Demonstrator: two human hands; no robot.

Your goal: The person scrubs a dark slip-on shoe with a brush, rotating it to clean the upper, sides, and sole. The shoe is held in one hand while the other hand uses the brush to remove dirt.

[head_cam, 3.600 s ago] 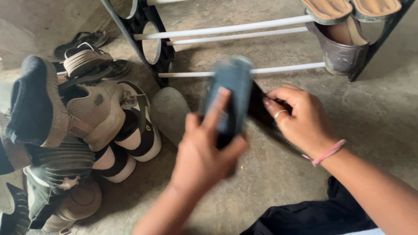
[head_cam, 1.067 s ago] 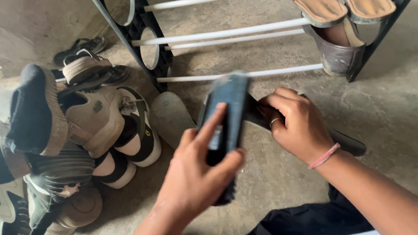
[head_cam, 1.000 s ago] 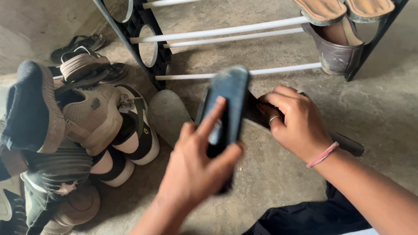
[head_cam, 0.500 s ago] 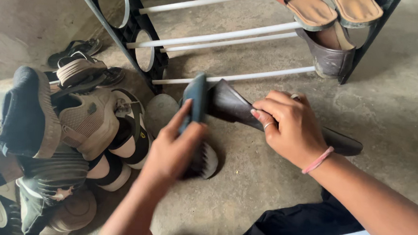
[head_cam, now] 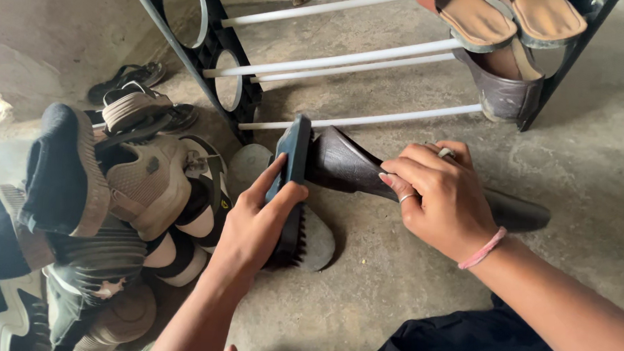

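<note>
left hand: the left hand (head_cam: 256, 226) is wrapped tight around a dark blue-backed shoe brush (head_cam: 291, 189), thumb along one edge and fingers curled over the back, bristle side turned toward the shoe.
right hand: the right hand (head_cam: 442, 196) is clamped down on a dark brown leather shoe (head_cam: 355, 167), fingers closed over its middle, rings on two of them and a pink band at the wrist.
shoe: lies on its side on the grey concrete floor (head_cam: 597, 169), smooth and a bit shiny, one end touching the brush at 9 o'clock of the right hand, the other poking out at 3 o'clock.
rack: black-framed shoe rack with white rails (head_cam: 347, 56) at 12 o'clock, holding tan sandals (head_cam: 509, 15) and a brown slip-on (head_cam: 505, 86).
pile: heap of sneakers and sandals (head_cam: 112, 193) at 9 o'clock.
</note>
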